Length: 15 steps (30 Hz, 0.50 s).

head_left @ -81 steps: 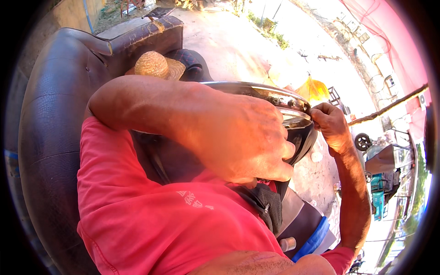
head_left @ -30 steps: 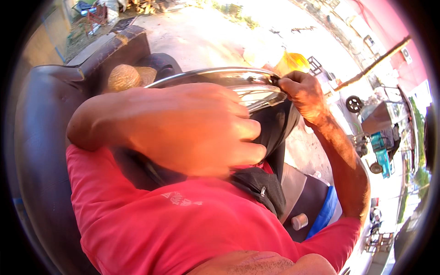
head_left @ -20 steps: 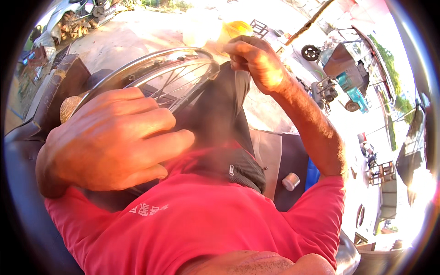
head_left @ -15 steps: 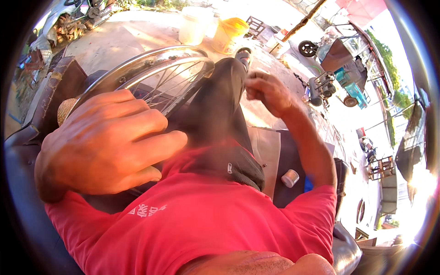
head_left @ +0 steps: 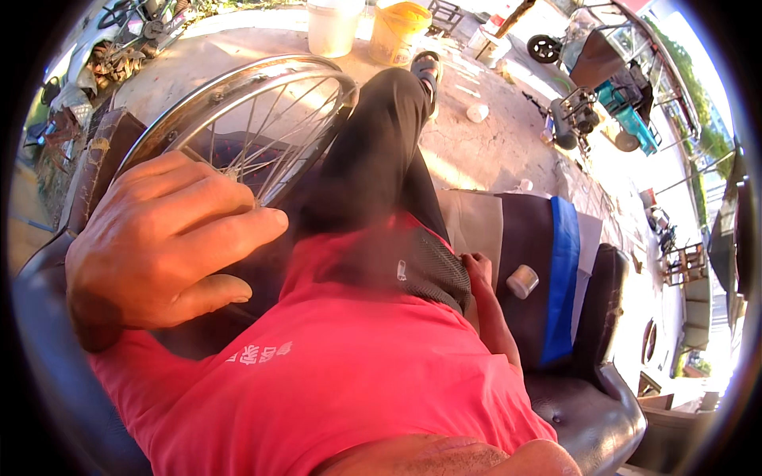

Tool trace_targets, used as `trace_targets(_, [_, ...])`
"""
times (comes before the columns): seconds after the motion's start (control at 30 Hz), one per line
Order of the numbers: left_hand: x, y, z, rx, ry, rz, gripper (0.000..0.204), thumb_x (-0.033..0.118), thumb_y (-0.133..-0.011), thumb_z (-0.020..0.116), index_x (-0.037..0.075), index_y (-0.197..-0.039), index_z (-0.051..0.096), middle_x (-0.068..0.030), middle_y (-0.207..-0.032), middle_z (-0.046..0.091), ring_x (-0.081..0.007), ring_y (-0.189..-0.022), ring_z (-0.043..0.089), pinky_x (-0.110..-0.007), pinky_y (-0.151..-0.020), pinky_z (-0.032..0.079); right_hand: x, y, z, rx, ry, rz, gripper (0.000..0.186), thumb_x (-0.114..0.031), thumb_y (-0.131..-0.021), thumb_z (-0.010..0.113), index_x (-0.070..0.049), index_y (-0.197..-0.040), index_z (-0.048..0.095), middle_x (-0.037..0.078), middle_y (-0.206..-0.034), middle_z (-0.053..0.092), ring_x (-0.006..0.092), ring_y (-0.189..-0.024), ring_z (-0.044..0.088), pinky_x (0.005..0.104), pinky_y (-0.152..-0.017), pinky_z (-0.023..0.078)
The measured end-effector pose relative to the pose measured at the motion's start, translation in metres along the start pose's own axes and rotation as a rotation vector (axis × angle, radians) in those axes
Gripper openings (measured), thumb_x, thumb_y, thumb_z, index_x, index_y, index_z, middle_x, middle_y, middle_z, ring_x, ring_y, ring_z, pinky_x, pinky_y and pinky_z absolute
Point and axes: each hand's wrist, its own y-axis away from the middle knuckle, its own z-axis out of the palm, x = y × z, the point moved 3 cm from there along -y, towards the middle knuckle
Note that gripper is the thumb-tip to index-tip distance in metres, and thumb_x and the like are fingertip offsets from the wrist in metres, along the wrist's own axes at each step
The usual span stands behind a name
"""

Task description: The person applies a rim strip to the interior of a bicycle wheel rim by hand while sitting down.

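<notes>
A spoked bicycle wheel (head_left: 238, 99) with a shiny metal rim leans tilted on the left, beside my dark-trousered leg (head_left: 357, 159). In front of its near edge is my left hand (head_left: 171, 238), open, with the thumb apart from loosely bent fingers and nothing held in them. Whether that hand touches the rim I cannot tell. My right hand (head_left: 478, 270) is down at my right hip, against the dark mesh cloth (head_left: 436, 278); its fingers are mostly hidden. Right of it, a small pale cylinder (head_left: 522, 282) lies on the dark seat.
A blue strip (head_left: 562, 270) lies across the seat near its padded arm (head_left: 607, 301). Ahead on the floor stand a white bucket (head_left: 333, 30) and a yellow bucket (head_left: 397, 36). A teal cart (head_left: 631, 119) and a compressor-like machine (head_left: 575, 119) stand at the far right.
My right hand has dropped from above the knee to my right hip. The left hand has shifted slightly left. The whole view has tilted, uncovering the blue strip.
</notes>
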Motion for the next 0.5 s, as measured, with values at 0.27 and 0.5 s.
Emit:
trace_targets(0.27, [0.007, -0.007, -0.001, -0.047, 0.005, 0.013, 0.063, 0.03, -0.068, 0.087, 0.003, -0.121, 0.069, -0.0134, -0.105, 0.068, -0.0335, -0.089, 0.067, -0.045, -0.08, 0.052, -0.001, -0.005, 0.0, 0.005, 0.058, -0.031, 0.042, -0.029, -0.083, 0.073, 0.005, -0.107, 0.078, 0.02, -0.092, 0.078, 0.0251, -0.085, 0.074, 0.0383, -0.078, 0.057])
trace_targets(0.5, [-0.003, 0.015, -0.003, -0.022, -0.016, -0.01, 0.056, 0.036, -0.071, 0.086, 0.009, -0.118, 0.073, -0.0072, -0.102, 0.067, -0.0261, -0.087, 0.068, -0.039, -0.079, 0.054, -0.001, -0.014, 0.004, -0.09, 0.091, -0.208, 0.04, -0.029, -0.085, 0.077, 0.004, -0.108, 0.079, 0.016, -0.095, 0.078, 0.02, -0.091, 0.072, 0.0351, -0.086, 0.056])
